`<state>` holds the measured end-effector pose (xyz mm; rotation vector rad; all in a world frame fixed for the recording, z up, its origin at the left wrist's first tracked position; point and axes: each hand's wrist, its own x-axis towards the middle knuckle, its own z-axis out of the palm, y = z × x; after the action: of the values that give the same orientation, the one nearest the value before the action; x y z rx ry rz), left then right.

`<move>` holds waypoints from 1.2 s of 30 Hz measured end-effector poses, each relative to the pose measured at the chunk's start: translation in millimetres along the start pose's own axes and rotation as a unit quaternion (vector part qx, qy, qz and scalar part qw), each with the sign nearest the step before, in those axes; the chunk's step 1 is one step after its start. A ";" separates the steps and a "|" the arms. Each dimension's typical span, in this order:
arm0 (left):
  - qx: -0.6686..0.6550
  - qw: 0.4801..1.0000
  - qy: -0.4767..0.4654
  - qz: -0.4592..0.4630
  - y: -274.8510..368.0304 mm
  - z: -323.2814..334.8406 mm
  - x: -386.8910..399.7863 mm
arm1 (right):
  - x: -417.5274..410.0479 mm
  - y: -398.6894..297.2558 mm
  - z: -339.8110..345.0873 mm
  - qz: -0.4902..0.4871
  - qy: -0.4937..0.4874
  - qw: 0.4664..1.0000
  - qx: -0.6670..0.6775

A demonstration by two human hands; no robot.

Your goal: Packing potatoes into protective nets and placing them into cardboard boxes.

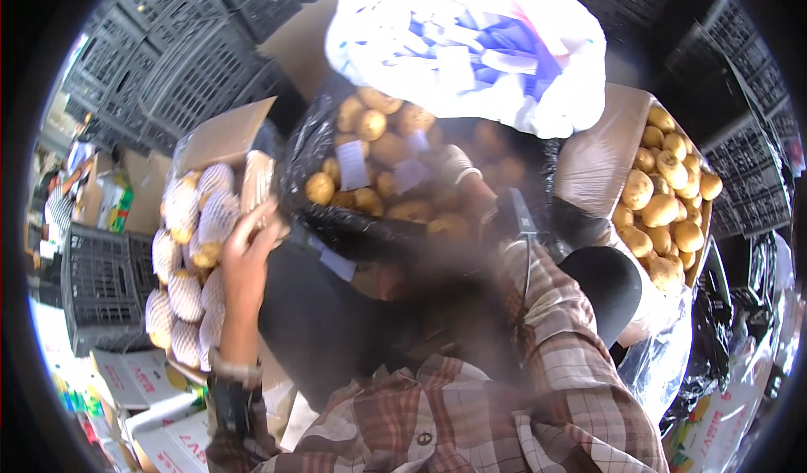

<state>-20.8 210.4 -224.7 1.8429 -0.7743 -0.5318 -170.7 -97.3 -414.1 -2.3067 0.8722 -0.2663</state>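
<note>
My bare left hand point(248, 237) is at the inner edge of a carton of potatoes in white foam nets point(217, 218). Its bent fingers lie against the carton's narrow plastic-wrapped flap point(257, 180); whether they grip it cannot be made out. In a whitish glove, my right hand point(449, 163) reaches among loose potatoes point(388, 148) in a container lined with black plastic point(365, 232). Blur hides its fingertips and anything they hold. Pale paper slips point(353, 165) lie on the potatoes beside it. A dark device point(518, 211) with a cable is on my right wrist.
A white bag point(359, 44) holding white and blue pieces stands beyond the container. To the right is a carton of bare potatoes point(662, 183). Black plastic crates point(189, 70) are stacked behind. Printed cartons point(142, 378) lie lower left. At far left, a person point(60, 199) bends over a box.
</note>
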 end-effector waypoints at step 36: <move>-0.183 0.957 -0.080 0.209 -31.0 153.2 94.2 | 3.8 -71.6 -37.1 0.092 -0.040 0.690 0.717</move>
<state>-49.2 53.0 -312.4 1.2589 -1.0646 -0.5115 -145.2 -77.8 -340.0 -0.7263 0.4688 -0.5080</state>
